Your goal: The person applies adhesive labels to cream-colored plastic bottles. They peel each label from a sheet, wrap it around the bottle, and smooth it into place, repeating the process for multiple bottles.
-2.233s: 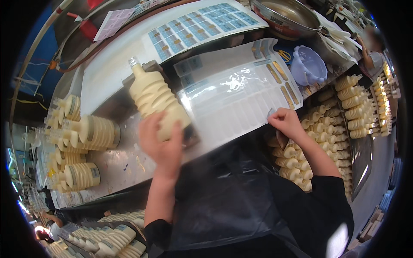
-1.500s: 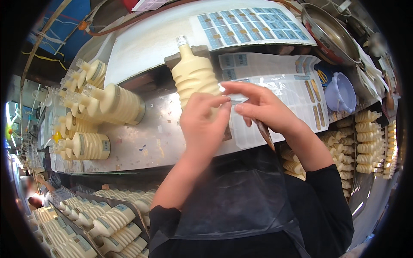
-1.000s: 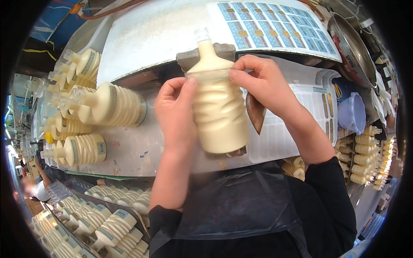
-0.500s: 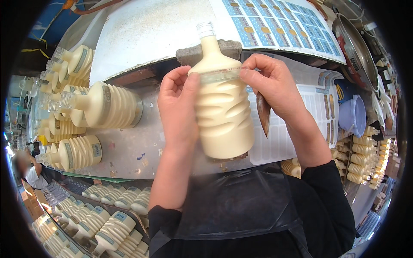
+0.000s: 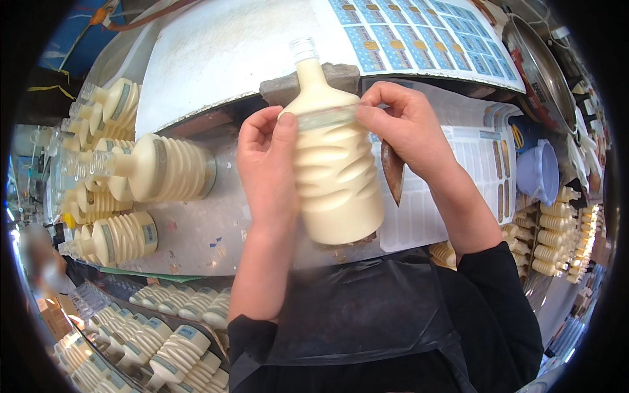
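Note:
A cream-coloured glass bottle [image 5: 337,196] with wavy ridges and a clear threaded neck lies before me, its shoulder by a grey cloth-like pad [image 5: 278,89]. Across the top of its ridged body runs a translucent label strip [image 5: 327,118]. My left hand [image 5: 264,150] pinches the strip's left end between thumb and fingers, against the bottle. At the other end, my right hand [image 5: 406,128] pinches it the same way. A brown, pointed, horn-like tool [image 5: 392,173] sticks out below my right palm, tucked in the lower fingers.
More cream bottles [image 5: 170,169] lie at the left, and several fill a crate [image 5: 177,350] below. White label sheets [image 5: 413,216] are at the right, blue patterned sheets [image 5: 400,42] on the raised white board [image 5: 236,46]. A lavender bucket [image 5: 538,171] stands far right. Another person is at far left.
The bottle and both hands appear slightly further left in the view. The strip looks lower and flatter against the bottle. Both hands keep their pinch.

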Demonstrator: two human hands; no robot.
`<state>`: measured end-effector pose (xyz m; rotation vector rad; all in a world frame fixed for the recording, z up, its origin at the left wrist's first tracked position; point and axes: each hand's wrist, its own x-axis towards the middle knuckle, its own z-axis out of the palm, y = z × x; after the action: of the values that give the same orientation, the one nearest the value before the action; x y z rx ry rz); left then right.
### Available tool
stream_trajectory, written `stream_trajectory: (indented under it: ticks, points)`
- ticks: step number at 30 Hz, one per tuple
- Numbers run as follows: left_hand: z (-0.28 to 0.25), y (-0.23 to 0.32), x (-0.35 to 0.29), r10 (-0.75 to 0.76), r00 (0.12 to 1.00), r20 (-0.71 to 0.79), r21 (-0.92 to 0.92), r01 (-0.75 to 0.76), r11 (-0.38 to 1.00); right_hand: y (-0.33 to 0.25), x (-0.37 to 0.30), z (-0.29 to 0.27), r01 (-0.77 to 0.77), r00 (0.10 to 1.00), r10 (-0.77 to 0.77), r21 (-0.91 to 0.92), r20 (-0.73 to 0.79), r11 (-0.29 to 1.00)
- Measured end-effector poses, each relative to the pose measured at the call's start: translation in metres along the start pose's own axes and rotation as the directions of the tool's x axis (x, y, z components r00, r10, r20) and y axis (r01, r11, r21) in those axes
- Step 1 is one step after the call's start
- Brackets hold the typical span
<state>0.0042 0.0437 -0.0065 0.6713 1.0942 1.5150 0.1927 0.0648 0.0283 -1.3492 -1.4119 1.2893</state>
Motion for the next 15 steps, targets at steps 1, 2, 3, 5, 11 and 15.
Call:
stream_trajectory:
  ticks: [1, 2, 3, 5, 11, 15]
  points:
    - [0.000, 0.000, 0.000, 0.005, 1.000, -0.006, 0.015, -0.005, 1.000, 0.002, 0.001, -0.001, -0.002, 1.000, 0.002, -0.005, -0.002, 1.000]
    - [-0.001, -0.001, 0.001, 0.011, 1.000, -0.012, 0.030, -0.010, 0.999, 0.006, 0.004, -0.003, 0.001, 1.000, -0.001, 0.005, 0.001, 1.000]
    - [0.000, -0.001, 0.002, 0.011, 1.000, -0.010, 0.045, -0.010, 0.999, 0.014, 0.008, -0.010, 0.002, 1.000, -0.002, 0.014, -0.006, 1.000]
    - [-0.001, -0.003, 0.002, 0.003, 1.000, -0.004, 0.033, -0.002, 0.999, 0.037, 0.017, -0.021, -0.012, 0.999, 0.014, 0.057, -0.035, 0.998]
    - [-0.008, -0.002, 0.001, -0.037, 0.999, 0.035, -0.034, 0.038, 0.999, 0.026, 0.004, -0.007, -0.111, 0.992, 0.089, 0.264, 0.092, 0.958]
    - [-0.006, -0.005, 0.002, -0.003, 0.999, 0.040, -0.015, 0.003, 1.000, 0.027, 0.008, 0.008, -0.114, 0.993, 0.103, 0.278, 0.054, 0.954]
